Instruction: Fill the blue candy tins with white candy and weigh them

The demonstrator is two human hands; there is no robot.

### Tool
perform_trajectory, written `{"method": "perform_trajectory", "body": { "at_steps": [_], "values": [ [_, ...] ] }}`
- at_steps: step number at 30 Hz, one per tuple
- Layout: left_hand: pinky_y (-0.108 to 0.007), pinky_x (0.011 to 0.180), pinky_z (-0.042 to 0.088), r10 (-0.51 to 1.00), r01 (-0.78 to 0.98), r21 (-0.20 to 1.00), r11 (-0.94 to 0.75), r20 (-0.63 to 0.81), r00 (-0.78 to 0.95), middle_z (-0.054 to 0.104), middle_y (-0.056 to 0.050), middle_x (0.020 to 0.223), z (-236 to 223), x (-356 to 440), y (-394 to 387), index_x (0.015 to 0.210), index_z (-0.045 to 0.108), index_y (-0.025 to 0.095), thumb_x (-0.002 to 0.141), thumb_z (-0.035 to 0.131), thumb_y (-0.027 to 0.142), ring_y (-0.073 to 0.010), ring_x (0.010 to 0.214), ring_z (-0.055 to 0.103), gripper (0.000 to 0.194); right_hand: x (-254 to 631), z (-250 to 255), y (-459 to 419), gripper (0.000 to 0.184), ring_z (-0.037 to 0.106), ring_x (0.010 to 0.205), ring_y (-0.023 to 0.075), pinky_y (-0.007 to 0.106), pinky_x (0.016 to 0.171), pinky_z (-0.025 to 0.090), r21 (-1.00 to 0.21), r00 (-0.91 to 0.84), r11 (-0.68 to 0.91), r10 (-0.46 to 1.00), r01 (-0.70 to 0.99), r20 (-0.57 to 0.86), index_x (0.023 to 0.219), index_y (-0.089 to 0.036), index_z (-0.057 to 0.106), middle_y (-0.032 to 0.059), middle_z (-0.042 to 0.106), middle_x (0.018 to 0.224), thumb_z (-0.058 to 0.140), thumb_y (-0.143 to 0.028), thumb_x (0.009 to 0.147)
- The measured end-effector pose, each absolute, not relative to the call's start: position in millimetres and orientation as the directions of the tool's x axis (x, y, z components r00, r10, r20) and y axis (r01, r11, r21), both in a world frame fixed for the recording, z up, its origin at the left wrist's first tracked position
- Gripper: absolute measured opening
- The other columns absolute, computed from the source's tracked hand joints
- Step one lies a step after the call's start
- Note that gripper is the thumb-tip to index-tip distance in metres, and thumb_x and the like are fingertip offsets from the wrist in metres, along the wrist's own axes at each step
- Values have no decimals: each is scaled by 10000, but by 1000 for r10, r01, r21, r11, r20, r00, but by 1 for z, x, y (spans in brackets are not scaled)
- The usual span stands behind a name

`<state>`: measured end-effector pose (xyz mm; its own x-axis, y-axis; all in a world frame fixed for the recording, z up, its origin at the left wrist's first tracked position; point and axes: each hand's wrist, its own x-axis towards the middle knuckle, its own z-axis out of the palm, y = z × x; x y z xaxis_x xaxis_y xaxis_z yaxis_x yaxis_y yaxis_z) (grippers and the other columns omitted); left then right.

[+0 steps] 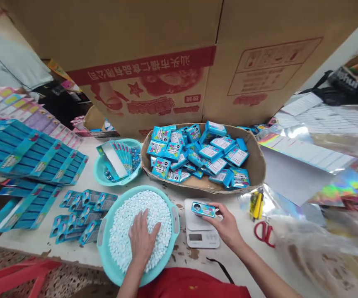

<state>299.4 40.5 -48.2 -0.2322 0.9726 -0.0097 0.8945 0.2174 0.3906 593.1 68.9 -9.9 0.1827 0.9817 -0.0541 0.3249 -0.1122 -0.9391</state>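
My left hand (142, 238) lies palm down on small white candy-like pieces (157, 211), its thumb apart from the fingers. The pieces fill a turquoise plastic basin (102, 258) in front of me. Between the thumb and fingers of my right hand (225, 225) is a small blue box (203, 209), a round hole at its left end. The box is over the plate of a white kitchen scale (194, 225); whether it touches the plate I cannot tell. Left of the basin, several blue boxes (87, 213) lie in rows.
A cardboard tray (256, 165) of blue boxes stands behind, before a big carton (216, 82). A smaller turquoise basin (98, 167) holds flat box blanks. Flattened blue packaging (32, 153) is stacked at left. Red scissors (263, 233), a yellow cutter (257, 205) and clear plastic (315, 244) lie at right.
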Motion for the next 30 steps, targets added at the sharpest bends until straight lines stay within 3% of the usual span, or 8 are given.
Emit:
{"method": "perform_trajectory", "body": {
  "at_steps": [5, 8, 12, 14, 18, 21, 25, 30],
  "values": [
    [-533, 1071, 249, 990, 965, 258, 51, 114, -82, 428, -143, 1418, -53, 303, 50, 1315, 495, 215, 839, 495, 485, -333, 1362, 288, 547, 593, -31, 59, 361, 628, 939, 268, 427, 777, 521, -914, 153, -76, 988, 398, -15, 969, -227, 614, 72, 671, 996, 692, -455, 700],
    [-499, 1070, 261, 988, 965, 260, -18, 150, -22, 485, -129, 1369, -57, 298, 58, 1270, 541, 228, 881, 432, 417, -316, 1316, 365, 446, 603, -10, 70, 409, 589, 1038, 269, 432, 833, 502, -852, 137, 89, 973, 516, 184, 1080, -228, 578, 91, 638, 1105, 692, -414, 735],
    [-422, 979, 360, 974, 956, 293, -5, 218, -62, 569, -159, 1231, -60, 295, 72, 1148, 621, 182, 900, 369, 360, -297, 1147, 505, 396, 634, 24, 135, 232, 582, 1016, 247, 423, 880, 464, -666, 97, 207, 916, 716, 389, 1066, -205, 593, 101, 646, 1068, 584, -240, 837],
    [-410, 915, 380, 965, 953, 299, 44, 235, -119, 616, -152, 1109, -59, 295, 79, 1057, 657, 191, 878, 412, 366, -299, 1039, 540, 350, 649, 30, 180, 236, 582, 1001, 245, 397, 849, 466, -501, -98, 212, 965, 839, 244, 1032, -161, 623, 123, 651, 1066, 541, -103, 818],
    [-358, 808, 385, 968, 936, 346, 64, 207, -143, 635, -119, 929, -56, 292, 89, 893, 677, 208, 824, 495, 361, -267, 882, 557, 248, 662, 22, 244, 272, 598, 834, 131, 227, 775, 444, -466, -340, 325, 939, 823, 55, 849, -170, 692, 8, 693, 887, 608, 24, 679],
    [-317, 717, 377, 947, 900, 409, 151, 203, -251, 626, -103, 865, -57, 290, 91, 845, 671, 210, 806, 516, 353, -246, 817, 556, 214, 659, 13, 258, 227, 561, 806, 86, 183, 686, 410, -438, -372, 333, 928, 835, -2, 888, -128, 686, 3, 665, 938, 594, -29, 706],
    [-279, 675, 358, 879, 747, 607, 271, 161, -449, 610, -54, 777, -55, 289, 90, 765, 654, 230, 736, 593, 323, -214, 765, 550, 115, 652, 11, 256, 202, 548, 822, 116, 201, 645, 405, -385, -343, 313, 939, 868, -9, 807, -113, 653, 17, 624, 935, 727, -68, 624],
    [-263, 669, 388, 735, 268, 881, 389, -122, -667, 572, 14, 648, -38, 287, 88, 671, 609, 208, 643, 665, 364, -164, 679, 518, 167, 660, 11, 247, 88, 514, 977, 182, 308, 805, 366, -342, -358, 349, 933, 873, 39, 754, -139, 585, 61, 629, 941, 659, -95, 735]
  ]
}}
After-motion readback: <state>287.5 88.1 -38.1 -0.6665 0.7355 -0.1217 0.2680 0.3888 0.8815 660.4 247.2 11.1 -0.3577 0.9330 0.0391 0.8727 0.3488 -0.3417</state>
